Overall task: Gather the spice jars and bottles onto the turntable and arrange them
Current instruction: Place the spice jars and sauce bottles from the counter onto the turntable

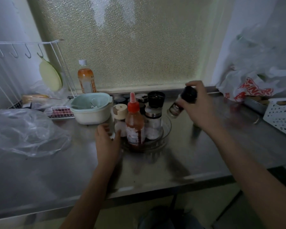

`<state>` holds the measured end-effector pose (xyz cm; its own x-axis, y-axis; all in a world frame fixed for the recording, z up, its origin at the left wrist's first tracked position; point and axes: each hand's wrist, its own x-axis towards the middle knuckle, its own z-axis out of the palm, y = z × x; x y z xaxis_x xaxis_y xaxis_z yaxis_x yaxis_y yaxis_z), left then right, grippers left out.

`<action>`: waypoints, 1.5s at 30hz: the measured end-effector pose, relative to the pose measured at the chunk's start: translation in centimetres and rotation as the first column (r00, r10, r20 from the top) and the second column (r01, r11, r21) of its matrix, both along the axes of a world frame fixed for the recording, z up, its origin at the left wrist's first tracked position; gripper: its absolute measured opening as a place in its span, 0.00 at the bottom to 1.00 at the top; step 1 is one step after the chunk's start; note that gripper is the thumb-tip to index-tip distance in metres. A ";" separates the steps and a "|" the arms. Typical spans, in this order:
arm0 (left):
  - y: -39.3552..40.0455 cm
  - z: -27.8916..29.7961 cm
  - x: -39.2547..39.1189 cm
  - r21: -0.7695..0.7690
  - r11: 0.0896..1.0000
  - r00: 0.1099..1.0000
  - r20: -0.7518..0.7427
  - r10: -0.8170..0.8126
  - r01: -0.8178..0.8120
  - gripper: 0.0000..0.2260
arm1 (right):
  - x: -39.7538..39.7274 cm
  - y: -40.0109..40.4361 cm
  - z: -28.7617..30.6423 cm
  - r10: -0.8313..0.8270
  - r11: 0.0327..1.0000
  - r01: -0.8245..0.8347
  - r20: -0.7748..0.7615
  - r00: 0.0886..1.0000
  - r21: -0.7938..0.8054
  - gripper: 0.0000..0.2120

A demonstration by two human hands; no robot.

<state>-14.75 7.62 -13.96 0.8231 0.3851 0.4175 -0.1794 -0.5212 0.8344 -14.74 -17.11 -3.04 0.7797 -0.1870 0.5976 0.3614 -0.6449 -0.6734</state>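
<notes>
A clear round turntable (165,129) stands mid-counter. It carries a red-capped sauce bottle (134,123), a jar with a beige lid (120,119), a steel-collared grinder (153,123) and several dark-lidded jars behind. My left hand (106,139) rests against the turntable's left rim, beside the beige-lidded jar. My right hand (196,103) holds a tilted black-capped spice jar (182,103) in the air, just right of and above the turntable.
A pale green strainer bowl in a white bowl (91,108) stands left of the turntable. An orange drink bottle (86,80) is on the sill. A wire rack (31,71) and plastic bag (23,131) are left. A printed bag (254,80) and white basket (282,116) are right.
</notes>
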 end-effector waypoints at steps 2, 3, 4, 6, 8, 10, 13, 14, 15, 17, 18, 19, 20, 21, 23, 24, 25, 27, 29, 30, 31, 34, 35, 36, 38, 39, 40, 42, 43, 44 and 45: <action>-0.2 0.0 -0.5 0.005 0.999 0.999 -0.016 -0.038 0.038 0.11 | 0.9 1.0 -1.1 0.040 0.998 -0.043 -0.045 0.998 -0.048 0.20; -0.3 0.0 -0.6 0.030 0.998 0.998 -0.017 -0.054 0.055 0.09 | 1.2 1.2 -1.7 0.061 0.996 -0.066 -0.073 0.995 -0.067 0.20; -0.3 0.0 -0.8 0.051 0.997 0.998 -0.015 -0.065 0.066 0.08 | 1.3 1.4 -2.1 0.082 0.993 -0.090 -0.100 0.992 -0.076 0.20; -0.3 0.2 -0.9 0.055 0.996 0.997 -0.028 -0.075 0.076 0.07 | 1.3 1.8 -2.6 0.128 0.989 -0.136 -0.115 0.985 -0.065 0.20; -0.4 0.4 -0.9 0.062 0.995 0.996 -0.047 -0.074 0.076 0.05 | 1.2 2.1 -2.7 0.158 0.987 -0.161 -0.099 0.982 -0.027 0.20; -0.5 0.4 -1.0 0.082 0.995 0.997 -0.056 -0.061 0.065 0.04 | 1.1 2.3 -2.6 0.162 0.987 -0.162 -0.080 0.984 0.002 0.20; -0.5 0.5 -1.2 0.081 0.994 0.995 -0.074 -0.062 0.068 0.02 | 0.9 2.7 -3.3 0.173 0.984 -0.175 -0.086 0.981 -0.018 0.20; -0.5 0.6 -1.3 0.075 0.994 0.995 -0.079 -0.068 0.074 0.02 | 0.9 2.8 -3.9 0.180 0.981 -0.185 -0.095 0.979 -0.053 0.21; -0.5 0.6 -1.3 0.067 0.994 0.994 -0.084 -0.075 0.081 0.01 | 0.9 2.9 -4.4 0.186 0.977 -0.195 -0.107 0.977 -0.082 0.21; -0.5 0.6 -1.5 0.062 0.994 0.992 -0.087 -0.090 0.095 0.02 | 1.1 2.8 -5.2 0.207 0.972 -0.218 -0.117 0.971 -0.092 0.21; -0.5 0.6 -1.6 0.073 0.992 0.993 -0.075 -0.093 0.098 0.04 | 1.2 2.5 -5.2 0.212 0.972 -0.222 -0.119 0.970 -0.074 0.21; -0.6 0.6 -1.7 0.092 0.991 0.994 -0.045 -0.096 0.099 0.06 | 1.2 2.1 -5.0 0.201 0.978 -0.206 -0.112 0.973 -0.035 0.21; -0.6 0.6 -1.9 0.119 0.987 0.994 -0.007 -0.107 0.107 0.10 | 1.4 1.3 -4.8 0.149 0.989 -0.149 -0.073 0.986 0.009 0.21; -0.8 0.6 -1.9 0.149 0.981 0.992 0.028 -0.127 0.121 0.15 | 1.8 0.3 -4.5 0.047 0.998 -0.047 -0.001 0.999 0.031 0.21; -1.3 0.6 -1.9 0.210 0.967 0.986 0.054 -0.156 0.141 0.23 | 3.2 -2.4 -4.4 -0.186 0.983 0.186 0.086 0.979 0.009 0.26; -1.5 0.5 -1.7 0.246 0.959 0.987 0.042 -0.158 0.143 0.25 | 4.0 -3.7 -4.5 -0.261 0.965 0.262 0.035 0.965 -0.005 0.30; -1.7 0.3 -1.4 0.280 0.950 0.988 0.027 -0.150 0.137 0.26 | 4.8 -4.7 -4.6 -0.285 0.958 0.285 -0.071 0.956 -0.005 0.36; -2.0 -0.1 -0.9 0.321 0.940 0.992 0.006 -0.126 0.117 0.25 | 6.1 -5.7 -5.1 -0.245 0.966 0.259 -0.281 0.928 0.012 0.41; -2.0 -0.1 -0.6 0.315 0.943 0.994 -0.002 -0.111 0.106 0.21 | 7.0 -6.1 -6.0 -0.222 0.971 0.240 -0.341 0.914 0.012 0.35; -1.9 -0.1 -0.6 0.312 0.944 0.994 -0.002 -0.109 0.104 0.20 | 7.2 -6.2 -6.4 -0.240 0.967 0.256 -0.323 0.916 0.006 0.29; -1.9 -0.1 -0.5 0.304 0.947 0.994 0.001 -0.108 0.103 0.19 | 7.1 -6.2 -6.5 -0.263 0.961 0.277 -0.295 0.919 0.006 0.24; -1.9 0.0 -0.5 0.213 0.973 0.994 0.032 -0.102 0.093 0.19 | 5.0 -5.6 -5.8 -0.302 0.944 0.319 -0.170 0.938 0.081 0.19; -1.9 0.0 -0.4 0.178 0.980 0.995 0.043 -0.094 0.085 0.19 | 3.5 -4.9 -5.0 -0.323 0.935 0.333 -0.092 0.942 0.125 0.19; -2.0 0.0 -0.4 0.145 0.986 0.995 0.047 -0.087 0.079 0.20 | 1.6 -4.0 -4.0 -0.334 0.925 0.331 -0.013 0.942 0.189 0.20; -2.1 0.0 -0.4 0.096 0.992 0.995 0.042 -0.093 0.088 0.22 | -2.3 -1.6 -2.2 -0.252 0.918 0.207 0.093 0.963 0.338 0.22; -2.1 -0.1 -0.5 0.084 0.992 0.994 0.040 -0.102 0.098 0.23 | -3.9 -0.3 -1.6 -0.157 0.916 0.097 0.124 0.980 0.390 0.22; -2.2 -0.1 -0.5 0.082 0.991 0.993 0.038 -0.109 0.105 0.23 | -5.1 1.1 -1.5 -0.061 0.915 0.003 0.130 0.990 0.403 0.22; -2.2 -0.1 -0.6 0.084 0.990 0.993 0.030 -0.112 0.109 0.23 | -6.0 3.8 -2.1 0.083 0.944 -0.113 0.109 0.991 0.310 0.23; -2.1 0.0 -0.7 0.082 0.990 0.993 0.023 -0.112 0.110 0.22 | -5.8 5.2 -2.6 0.130 0.962 -0.145 0.081 0.988 0.233 0.24; -2.0 0.0 -0.8 0.083 0.990 0.993 0.016 -0.113 0.111 0.22 | -5.6 6.7 -3.2 0.157 0.973 -0.163 0.050 0.986 0.161 0.24; -1.9 0.0 -0.8 0.087 0.990 0.994 0.007 -0.112 0.111 0.22 | -5.3 7.9 -3.9 0.174 0.979 -0.176 0.025 0.984 0.101 0.23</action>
